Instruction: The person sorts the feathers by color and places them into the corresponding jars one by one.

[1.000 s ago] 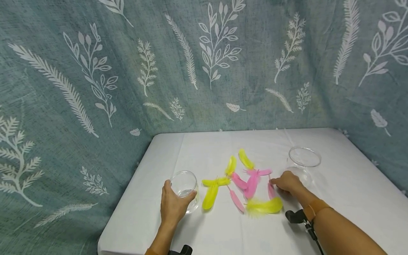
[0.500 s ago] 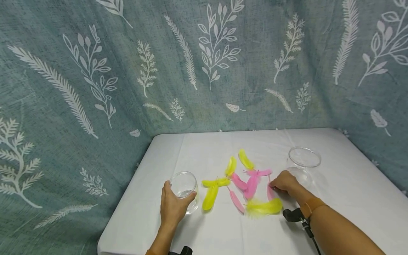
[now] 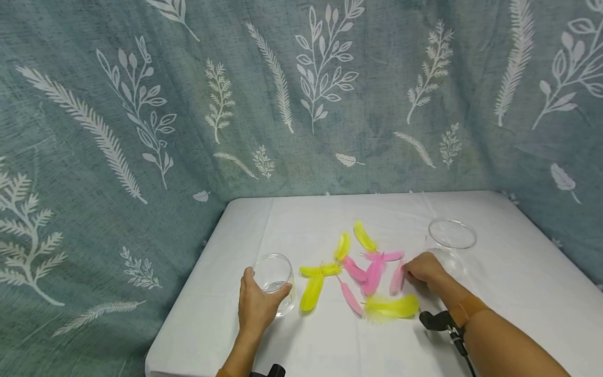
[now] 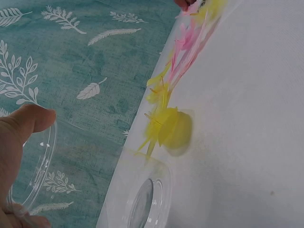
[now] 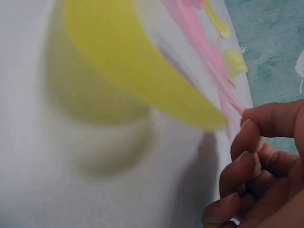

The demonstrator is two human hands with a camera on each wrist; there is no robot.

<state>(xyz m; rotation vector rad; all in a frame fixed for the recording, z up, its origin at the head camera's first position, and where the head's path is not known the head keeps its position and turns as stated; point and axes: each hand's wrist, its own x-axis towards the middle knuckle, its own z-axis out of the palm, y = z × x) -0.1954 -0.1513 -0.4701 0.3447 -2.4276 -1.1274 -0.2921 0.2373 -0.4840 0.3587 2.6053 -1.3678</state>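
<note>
My left hand [image 3: 258, 306] grips a clear round container [image 3: 273, 268] near its rim, thumb on one side and fingers on the other. The container stands upright on the white table, left of the feathers. At the right of the feathers, my right hand [image 3: 426, 268] pinches a pink feather [image 3: 396, 281] by the thin quill. The right wrist view shows the quill [image 5: 232, 100] between thumb and fingertip, with the other fingers curled. A large yellow feather [image 3: 393, 306] lies just in front of that hand, and several pink feathers [image 3: 373, 273] lie to its left.
A second clear container [image 3: 452, 246] stands behind and right of my right hand. More yellow feathers [image 3: 312, 294] lie beside the left container and toward the back. The white-covered table [image 3: 330, 345] meets a leaf-patterned teal cloth [image 3: 301, 157] behind.
The pink feather's quill end has swung right, toward the pinching fingers of my right hand, so the feather now slants. My left hand and its container stay in place.
</note>
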